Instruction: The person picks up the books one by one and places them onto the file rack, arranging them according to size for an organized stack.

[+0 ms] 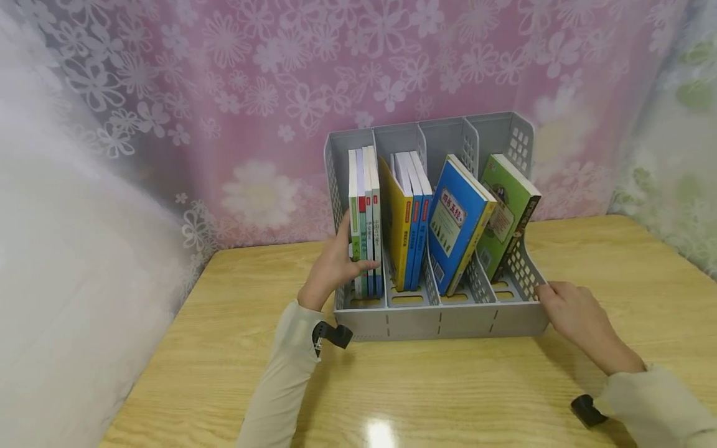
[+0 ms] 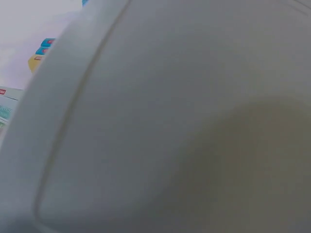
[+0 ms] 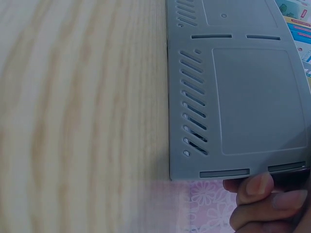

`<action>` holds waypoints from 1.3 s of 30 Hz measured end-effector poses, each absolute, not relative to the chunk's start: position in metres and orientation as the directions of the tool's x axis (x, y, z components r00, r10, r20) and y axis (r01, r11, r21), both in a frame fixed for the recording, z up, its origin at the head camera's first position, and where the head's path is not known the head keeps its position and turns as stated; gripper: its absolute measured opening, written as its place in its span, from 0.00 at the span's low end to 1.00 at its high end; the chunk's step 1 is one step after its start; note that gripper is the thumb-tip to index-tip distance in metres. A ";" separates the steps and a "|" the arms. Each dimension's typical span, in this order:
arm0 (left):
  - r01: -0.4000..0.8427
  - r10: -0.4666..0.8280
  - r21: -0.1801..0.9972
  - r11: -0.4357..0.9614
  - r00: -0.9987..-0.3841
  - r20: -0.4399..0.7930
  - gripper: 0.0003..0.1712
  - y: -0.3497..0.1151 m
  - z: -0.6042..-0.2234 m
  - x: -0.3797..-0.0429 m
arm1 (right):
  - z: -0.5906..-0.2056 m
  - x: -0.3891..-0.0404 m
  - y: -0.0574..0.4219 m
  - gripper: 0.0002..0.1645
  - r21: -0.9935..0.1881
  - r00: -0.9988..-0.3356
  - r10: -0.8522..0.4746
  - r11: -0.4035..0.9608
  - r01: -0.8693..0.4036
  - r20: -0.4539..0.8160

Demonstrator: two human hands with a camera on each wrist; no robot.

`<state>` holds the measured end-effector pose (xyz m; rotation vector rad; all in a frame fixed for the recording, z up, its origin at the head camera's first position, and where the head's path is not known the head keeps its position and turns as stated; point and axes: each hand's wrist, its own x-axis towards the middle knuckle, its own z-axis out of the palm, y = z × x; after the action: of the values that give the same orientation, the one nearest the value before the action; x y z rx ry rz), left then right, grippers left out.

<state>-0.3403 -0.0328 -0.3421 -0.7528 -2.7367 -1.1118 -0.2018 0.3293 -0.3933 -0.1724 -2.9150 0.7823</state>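
Observation:
A grey four-section desktop file organizer (image 1: 414, 323) stands on the table with books in each section. My left hand (image 1: 330, 264) is at its leftmost section, fingers pointing up along the left side of the thin upright books (image 1: 364, 230), thumb stretched across their spines. The organizer's grey front (image 2: 146, 121) fills most of the left wrist view, and the left hand is hidden there. My right hand (image 1: 574, 314) grips the organizer's front right corner. Its curled fingers (image 3: 257, 187) show at the end wall in the right wrist view.
Yellow and blue books (image 1: 411, 242) stand in the second section. A blue book (image 1: 454, 224) leans in the third and a green book (image 1: 504, 211) in the fourth. Behind the wooden table (image 1: 235, 336) hangs a pink flowered curtain (image 1: 269, 124).

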 end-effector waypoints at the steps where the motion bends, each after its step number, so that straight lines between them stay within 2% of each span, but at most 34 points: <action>1: 0.474 0.399 0.629 0.616 -0.876 0.269 0.66 -0.032 -0.341 -0.340 | -0.392 -0.202 0.330 0.28 -0.501 -0.987 0.138 0.862 0.076 0.087; 10: 0.345 0.331 0.604 0.718 -0.933 0.139 0.60 -0.032 -0.337 -0.336 | -0.391 -0.204 0.331 0.29 -0.497 -0.990 0.125 0.864 0.080 0.059; 24: 0.331 0.356 0.577 0.747 -0.931 0.073 0.60 -0.033 -0.335 -0.334 | -0.392 -0.204 0.331 0.27 -0.493 -0.989 0.122 0.868 0.065 0.085; 39: 0.334 0.354 0.560 0.758 -0.932 0.077 0.59 -0.032 -0.335 -0.331 | -0.394 -0.204 0.332 0.27 -0.483 -0.989 0.122 0.873 0.067 0.083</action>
<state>-0.3313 -0.0320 -0.3349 -0.5827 -2.9770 -0.9388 -0.2043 0.3319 -0.3938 -0.1482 -2.9321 0.7502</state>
